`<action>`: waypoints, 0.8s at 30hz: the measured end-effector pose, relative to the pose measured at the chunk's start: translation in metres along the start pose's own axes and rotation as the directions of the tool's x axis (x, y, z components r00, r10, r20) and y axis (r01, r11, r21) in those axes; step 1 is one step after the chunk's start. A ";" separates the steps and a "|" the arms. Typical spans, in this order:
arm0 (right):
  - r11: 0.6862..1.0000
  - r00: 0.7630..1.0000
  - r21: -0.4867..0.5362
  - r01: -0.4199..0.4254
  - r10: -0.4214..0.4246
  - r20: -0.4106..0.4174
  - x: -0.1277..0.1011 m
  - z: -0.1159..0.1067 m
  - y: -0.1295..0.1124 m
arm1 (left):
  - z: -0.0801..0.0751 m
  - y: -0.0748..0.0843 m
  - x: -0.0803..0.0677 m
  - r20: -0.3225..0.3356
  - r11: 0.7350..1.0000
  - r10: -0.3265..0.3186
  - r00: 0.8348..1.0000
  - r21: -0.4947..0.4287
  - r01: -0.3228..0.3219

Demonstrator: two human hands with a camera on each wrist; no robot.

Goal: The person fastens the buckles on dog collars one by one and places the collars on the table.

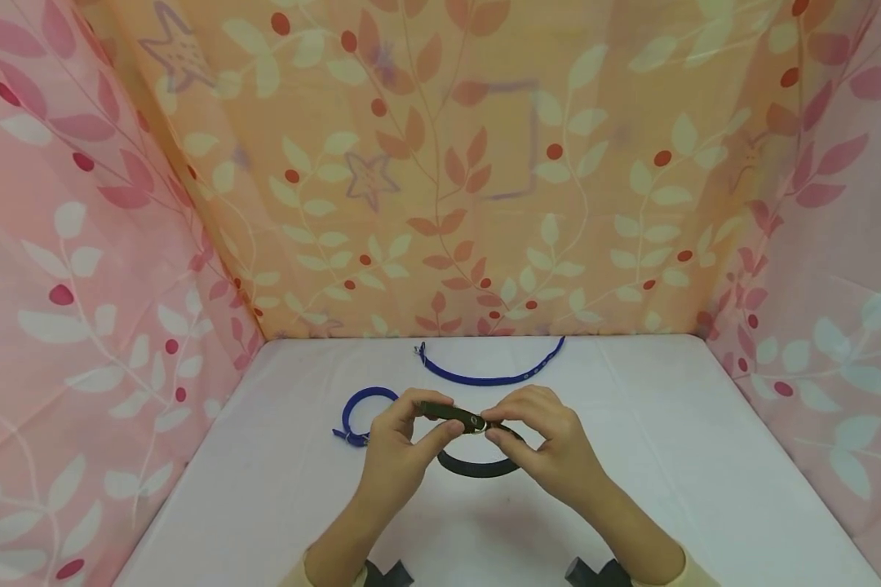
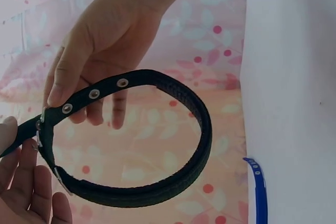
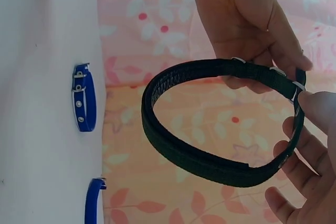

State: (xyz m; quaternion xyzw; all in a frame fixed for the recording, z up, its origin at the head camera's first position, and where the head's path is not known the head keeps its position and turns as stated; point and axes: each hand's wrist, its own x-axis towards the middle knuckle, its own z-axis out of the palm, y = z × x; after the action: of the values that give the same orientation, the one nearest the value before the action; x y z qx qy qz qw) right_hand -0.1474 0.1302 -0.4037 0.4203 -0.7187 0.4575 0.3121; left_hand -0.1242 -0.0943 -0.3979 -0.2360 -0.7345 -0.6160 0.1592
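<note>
Black collar (image 1: 477, 465) loop hangs toward wearer; left hand (image 1: 396, 444) pinches strap end, right hand (image 1: 551, 444) pinches buckle (image 1: 473, 421) (hands level).

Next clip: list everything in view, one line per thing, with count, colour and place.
black collar: 1, black with metal eyelets and buckle, looped, held above the table between both hands
buckled blue collar: 1, blue, closed in a loop, lying on the table left of the hands
open blue collar: 1, blue, unbuckled in a curve, lying near the table's far edge
table: 1, white covering, in front of the person
fabric walls: pink and orange leaf print, around three sides of the table
left hand: 1, fingers pinching the black collar's strap end
right hand: 1, fingers pinching the collar at the buckle
</note>
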 end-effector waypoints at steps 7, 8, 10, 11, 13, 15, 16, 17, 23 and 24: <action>0.998 0.999 0.038 -0.044 0.043 0.032 -0.004 0.004 -0.001 | 0.000 0.002 0.000 0.031 0.999 0.000 1.000 0.044 -0.001; 0.998 0.999 0.042 -0.043 0.042 0.027 -0.004 0.005 -0.002 | 0.001 0.002 -0.001 0.037 0.998 0.004 0.999 0.055 -0.006; 0.998 0.999 0.053 -0.031 0.030 0.018 -0.004 0.007 -0.002 | 0.002 0.002 -0.001 0.044 0.997 0.024 0.999 0.066 -0.027; 0.998 1.000 0.055 -0.026 0.025 0.015 -0.004 0.007 -0.002 | 0.002 0.002 0.000 0.045 0.997 0.035 0.998 0.064 -0.038; 0.999 1.000 0.046 -0.020 0.019 0.016 -0.003 0.006 -0.001 | 0.001 0.002 0.000 0.036 0.997 0.042 0.998 0.060 -0.044; 1.000 1.000 0.024 -0.019 0.019 0.024 -0.002 0.004 0.000 | -0.001 0.003 0.001 0.019 0.998 0.052 0.998 0.041 -0.053; 1.000 0.999 0.008 -0.023 0.023 0.029 -0.002 0.003 0.000 | -0.002 0.003 0.001 0.008 0.998 0.054 0.999 0.030 -0.054; 1.000 0.999 -0.010 -0.027 0.027 0.034 -0.001 0.002 0.001 | -0.002 0.004 0.002 -0.004 0.999 0.050 0.999 0.021 -0.050; 0.996 0.995 -0.062 -0.065 0.069 0.067 -0.001 -0.001 0.002 | -0.002 0.002 0.003 -0.023 1.000 0.008 1.000 0.003 -0.007; 0.996 0.995 -0.060 -0.066 0.071 0.071 -0.002 0.000 0.001 | -0.002 0.001 0.003 -0.016 1.000 0.001 1.000 0.010 -0.001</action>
State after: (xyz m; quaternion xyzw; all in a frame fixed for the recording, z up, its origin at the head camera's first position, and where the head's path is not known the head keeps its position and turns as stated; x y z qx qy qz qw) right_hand -0.1477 0.1316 -0.4056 0.4027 -0.7567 0.4312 0.2817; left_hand -0.1259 -0.0952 -0.3952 -0.2305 -0.7361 -0.6143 0.1666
